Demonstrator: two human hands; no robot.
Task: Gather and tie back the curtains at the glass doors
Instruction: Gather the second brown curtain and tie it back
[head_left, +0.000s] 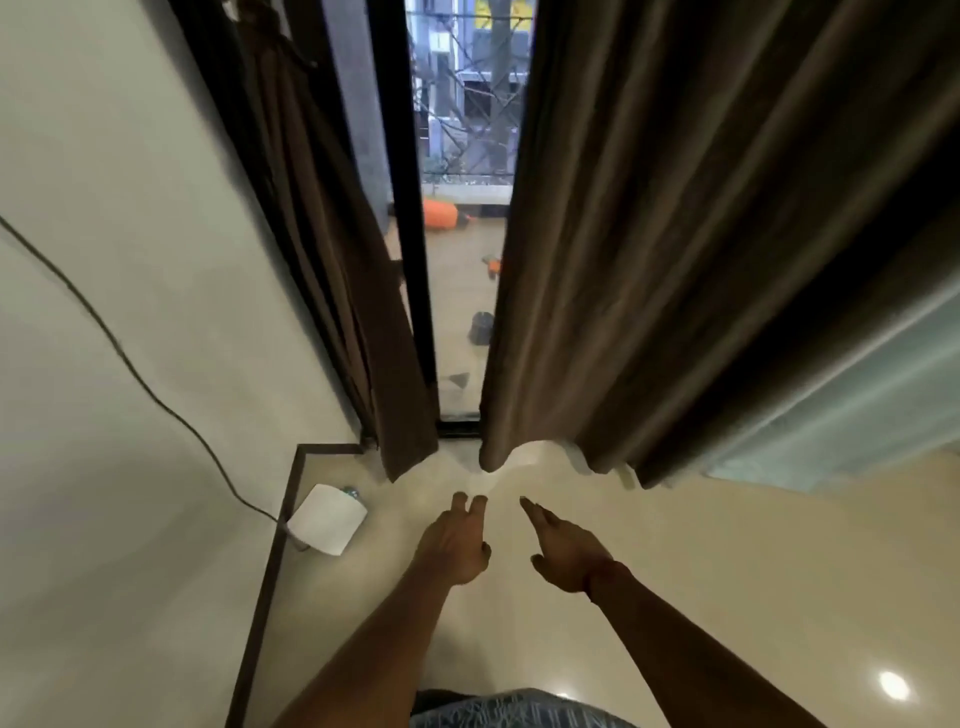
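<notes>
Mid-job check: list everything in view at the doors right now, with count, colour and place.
left curtain: 1, brown, hanging narrow beside the wall
right curtain: 1, brown, hanging wide and loose over the doors
glass door: 1, black frame, showing between the curtains
sheer curtain: 1, pale blue, far right behind the right curtain
cable: 1, black, running down the left wall
box: 1, white, on the floor at the wall's foot
orange objects: 2, outside past the glass
floor: 1, beige, glossy
left hand: 1, fingers out, short of the right curtain's hem
right hand: 1, fingers out, beside it, holding nothing
</notes>
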